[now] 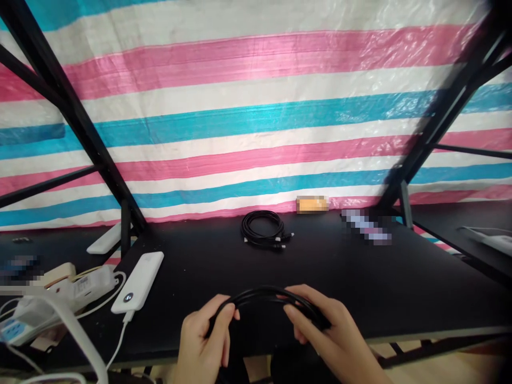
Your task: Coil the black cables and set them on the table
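Observation:
A looped black cable is held up at the front edge of the desk, arching between my two hands. My left hand grips its left side, with the thumb pressed over the strands. On the other side, my right hand has its fingers and thumb closed round the cable. The lower part of the loop and its ends are hidden or too dark to make out. Beyond my hands, a second coiled black cable lies on the desk with its plugs showing at the right.
The black desk backs onto a striped plastic sheet between slanting black frame bars. At left are a white power bank with a cord and a power strip. Blurred items, one an orange block, lie at back right.

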Motion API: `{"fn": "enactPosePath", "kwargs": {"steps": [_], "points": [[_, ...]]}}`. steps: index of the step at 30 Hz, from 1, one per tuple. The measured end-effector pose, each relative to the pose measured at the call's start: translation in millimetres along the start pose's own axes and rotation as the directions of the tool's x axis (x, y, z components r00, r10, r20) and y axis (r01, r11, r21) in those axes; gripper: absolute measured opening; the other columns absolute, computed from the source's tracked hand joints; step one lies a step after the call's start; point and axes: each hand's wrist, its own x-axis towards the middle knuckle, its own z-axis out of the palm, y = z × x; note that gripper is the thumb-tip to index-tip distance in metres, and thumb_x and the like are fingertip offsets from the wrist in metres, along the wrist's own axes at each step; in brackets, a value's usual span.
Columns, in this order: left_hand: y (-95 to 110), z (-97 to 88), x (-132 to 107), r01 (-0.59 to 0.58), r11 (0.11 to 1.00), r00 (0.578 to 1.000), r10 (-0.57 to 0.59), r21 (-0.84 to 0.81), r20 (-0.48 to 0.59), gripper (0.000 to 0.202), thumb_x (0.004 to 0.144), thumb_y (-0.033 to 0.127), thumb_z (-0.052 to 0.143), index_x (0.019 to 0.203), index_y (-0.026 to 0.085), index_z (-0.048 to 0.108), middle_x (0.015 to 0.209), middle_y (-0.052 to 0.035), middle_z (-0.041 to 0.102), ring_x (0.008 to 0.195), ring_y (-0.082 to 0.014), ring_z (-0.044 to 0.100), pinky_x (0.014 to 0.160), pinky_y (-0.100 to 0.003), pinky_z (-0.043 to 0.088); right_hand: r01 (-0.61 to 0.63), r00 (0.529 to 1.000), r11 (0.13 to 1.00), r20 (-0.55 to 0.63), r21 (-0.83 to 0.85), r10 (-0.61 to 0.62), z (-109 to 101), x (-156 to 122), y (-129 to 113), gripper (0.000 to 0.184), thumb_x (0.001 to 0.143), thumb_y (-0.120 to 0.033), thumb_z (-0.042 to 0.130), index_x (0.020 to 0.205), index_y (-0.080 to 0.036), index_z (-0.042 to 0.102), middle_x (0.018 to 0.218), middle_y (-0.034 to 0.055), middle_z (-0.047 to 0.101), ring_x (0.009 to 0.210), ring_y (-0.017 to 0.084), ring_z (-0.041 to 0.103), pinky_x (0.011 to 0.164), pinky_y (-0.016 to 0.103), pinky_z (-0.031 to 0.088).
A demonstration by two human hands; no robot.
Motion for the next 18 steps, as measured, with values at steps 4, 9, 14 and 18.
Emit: {"fn": "enactPosePath", "kwargs": {"steps": [4,9,14,18], "points": [[6.7,1.4,-1.2,0.054,0.997,0.998,-0.055,-0.048,-0.005,0.041,0.082,0.050,0.048,0.060,0.016,0.058,0.030,0.0065,0.029,0.028,-0.0056,0.020,0.035,-0.019,0.017,0.085,0.996,0.989,-0.019,-0.122,-0.088,-0.9,1.9,3.7,0.020,0.084,-0.036,0.052,0.090,-0.020,0.061,0.060,-0.0006,0.058,0.054,0.013,0.056,0.054,0.018,0.044],[7.0,-0.9,3.2,0.109,0.983,0.986,-0.088,-0.146,0.143,0.045,0.075,0.059,0.052,0.061,0.017,0.056,0.040,0.0069,0.024,0.035,-0.0061,0.017,0.034,-0.019,0.012,0.152,0.987,0.978,-0.027,-0.143,-0.157,1.9,0.3,6.8,0.017,0.084,-0.034,0.052,0.086,-0.022,0.063,0.069,0.0002,0.064,0.059,0.014,0.059,0.057,0.018,0.046],[-1.6,0.6,7.6,0.183,0.976,0.937,-0.136,-0.121,0.323,0.055,0.076,0.065,0.047,0.050,0.017,0.036,0.049,0.0046,0.025,0.044,-0.0073,0.018,0.038,-0.019,0.014,0.174,0.984,0.966,0.061,-0.189,-0.165,3.3,-1.1,4.9,0.017,0.082,-0.035,0.055,0.093,-0.025,0.063,0.071,-0.0011,0.064,0.059,0.013,0.058,0.057,0.017,0.046],[-1.7,0.9,11.5,0.176,0.980,0.934,-0.137,-0.093,0.330,0.056,0.077,0.062,0.048,0.048,0.016,0.033,0.049,0.0044,0.025,0.046,-0.0073,0.015,0.040,-0.020,0.011,0.206,0.979,0.955,0.050,-0.213,-0.200,0.5,-4.2,1.3,0.037,0.078,-0.039,0.059,0.114,-0.028,0.058,0.070,-0.0003,0.065,0.052,0.012,0.056,0.051,0.018,0.046]]}}
